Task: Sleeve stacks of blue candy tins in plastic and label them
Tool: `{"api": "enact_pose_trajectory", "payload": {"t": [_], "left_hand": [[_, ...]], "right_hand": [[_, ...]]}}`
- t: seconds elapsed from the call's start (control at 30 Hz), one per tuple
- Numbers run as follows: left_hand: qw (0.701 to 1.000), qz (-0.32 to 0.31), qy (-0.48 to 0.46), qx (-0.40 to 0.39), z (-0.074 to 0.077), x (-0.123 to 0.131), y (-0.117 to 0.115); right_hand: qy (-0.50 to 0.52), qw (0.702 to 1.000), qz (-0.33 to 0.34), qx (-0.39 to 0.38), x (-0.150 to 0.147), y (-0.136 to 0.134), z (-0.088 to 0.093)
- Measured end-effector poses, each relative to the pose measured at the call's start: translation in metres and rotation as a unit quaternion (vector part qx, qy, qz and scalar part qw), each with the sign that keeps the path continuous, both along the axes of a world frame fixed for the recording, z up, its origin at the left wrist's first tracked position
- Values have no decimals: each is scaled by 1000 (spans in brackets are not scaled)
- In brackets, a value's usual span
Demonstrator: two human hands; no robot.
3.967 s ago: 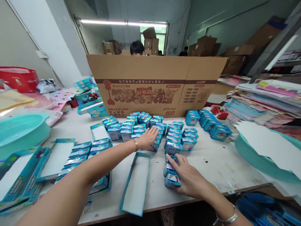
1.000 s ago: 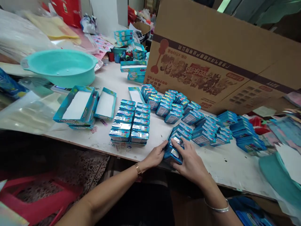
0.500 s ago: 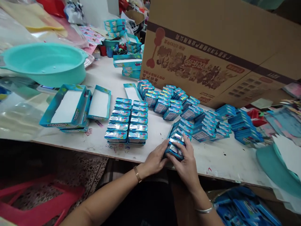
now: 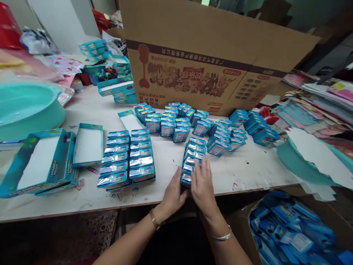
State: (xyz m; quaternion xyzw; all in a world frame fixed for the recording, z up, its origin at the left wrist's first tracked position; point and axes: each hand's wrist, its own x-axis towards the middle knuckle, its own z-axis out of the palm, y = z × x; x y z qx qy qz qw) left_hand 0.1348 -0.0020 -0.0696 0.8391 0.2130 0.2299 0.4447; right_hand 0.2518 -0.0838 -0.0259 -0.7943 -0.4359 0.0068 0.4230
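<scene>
Blue boxes (image 4: 196,147) seem squared up — the right hand (image 4: 203,187) has uncurled open alongside, the left hand's (image 4: 173,197) grip unclear.

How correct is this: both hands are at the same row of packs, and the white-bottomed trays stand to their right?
Not fully: the left hand and right hand are indeed at the same row of packs, but the head view shows the white-bottomed trays to their left, not right.
</scene>
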Motion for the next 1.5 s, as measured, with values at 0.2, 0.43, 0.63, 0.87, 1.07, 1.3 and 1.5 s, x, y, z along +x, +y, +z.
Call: {"api": "enact_pose_trajectory", "payload": {"t": [0.2, 0.43, 0.63, 0.87, 1.07, 1.3, 1.5], "left_hand": [[996, 34, 6, -87, 7, 1, -1], [994, 1, -27, -108, 0, 15, -1], [996, 58, -16, -68, -12, 10, -19], [979, 155, -23, 128, -34, -25, -40], [921, 321, -11, 221, -15, -44, -30], [858, 362, -131, 340, 57, -70, -1], [820, 342, 214, 406, 167, -164, 152]], "right_hand": [[-44, 994, 89, -43, 26, -2, 12], [-67, 982, 128, -121, 62, 40, 37], [234, 961, 47, 143, 98, 46, 1], [542, 817, 107, 163, 48, 61, -14], [529, 821, 16, 214, 10, 124, 7], [473, 854, 19, 214, 22, 152, 12], [509, 794, -25, 333, 23, 104, 11]]}}
